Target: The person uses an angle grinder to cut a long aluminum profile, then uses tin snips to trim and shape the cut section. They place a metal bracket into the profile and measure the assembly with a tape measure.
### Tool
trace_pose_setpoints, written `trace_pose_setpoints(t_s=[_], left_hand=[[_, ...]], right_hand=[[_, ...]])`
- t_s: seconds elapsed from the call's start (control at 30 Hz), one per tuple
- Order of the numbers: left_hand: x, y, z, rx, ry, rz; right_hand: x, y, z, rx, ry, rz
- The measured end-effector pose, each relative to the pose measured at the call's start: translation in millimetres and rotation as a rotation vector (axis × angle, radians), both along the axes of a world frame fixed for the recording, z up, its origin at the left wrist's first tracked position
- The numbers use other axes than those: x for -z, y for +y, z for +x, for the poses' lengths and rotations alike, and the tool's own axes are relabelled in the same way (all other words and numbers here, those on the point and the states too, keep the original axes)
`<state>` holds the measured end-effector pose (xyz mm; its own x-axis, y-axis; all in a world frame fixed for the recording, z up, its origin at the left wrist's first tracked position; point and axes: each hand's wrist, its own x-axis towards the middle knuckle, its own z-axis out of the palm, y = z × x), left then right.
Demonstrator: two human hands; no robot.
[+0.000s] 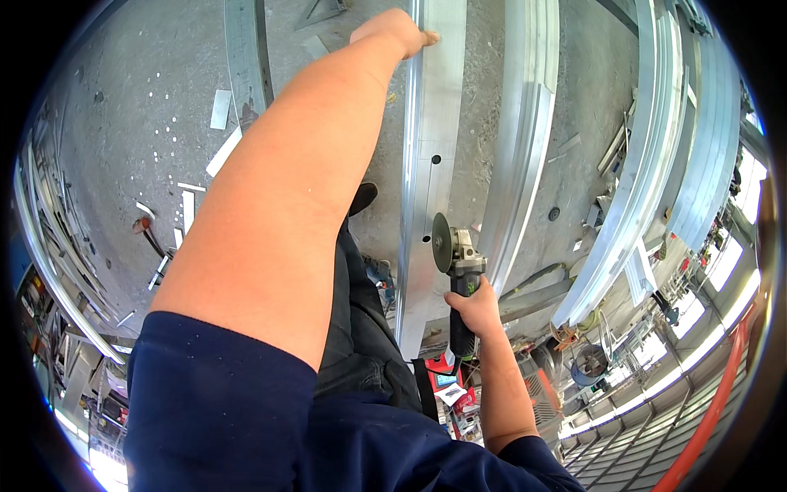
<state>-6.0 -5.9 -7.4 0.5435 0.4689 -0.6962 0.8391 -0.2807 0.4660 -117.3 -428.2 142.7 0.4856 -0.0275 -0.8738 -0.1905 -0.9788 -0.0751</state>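
Observation:
My right hand (478, 308) is wrapped round the black body of an angle grinder (464, 264). The grinder's thin dark disc (443, 243) stands on edge above a long silver metal profile (437, 98); whether it touches is unclear. Two dark round holes show in the profile, one close to the disc. At the far end my left arm reaches forward, and my left hand (388, 33) grips the profile's left edge, with a finger or thumb over its face. The remaining fingers of that hand are mostly hidden.
More long metal profiles (525, 107) lie to the right. A darker steel beam (247, 66) and scattered offcuts (221, 109) are on the left, with a red-headed tool (143, 230). My dark shoe (363, 198) is beside the profile. A round bucket (589, 365) stands at lower right.

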Motion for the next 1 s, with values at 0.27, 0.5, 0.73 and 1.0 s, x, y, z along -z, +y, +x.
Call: trace_pose_setpoints(t_s=[0.27, 0.5, 0.73, 1.0], left_hand=[[-7.0, 1.2, -0.9, -0.011, 0.012, -0.036], [-5.2, 0.8, -1.1, -0.012, 0.007, -0.023], [-0.5, 2.4, 1.8, 0.023, 0.026, -0.023], [5.1, 3.3, 4.0, 0.024, 0.050, -0.016]], right_hand=[[-1.0, 3.7, -0.1, 0.009, -0.006, 0.014], [1.9, 4.8, 2.1, -0.008, -0.015, 0.003], [6.9, 6.3, 2.1, 0.009, -0.035, 0.026], [8.0, 10.5, 6.3, 0.013, -0.032, 0.030]])
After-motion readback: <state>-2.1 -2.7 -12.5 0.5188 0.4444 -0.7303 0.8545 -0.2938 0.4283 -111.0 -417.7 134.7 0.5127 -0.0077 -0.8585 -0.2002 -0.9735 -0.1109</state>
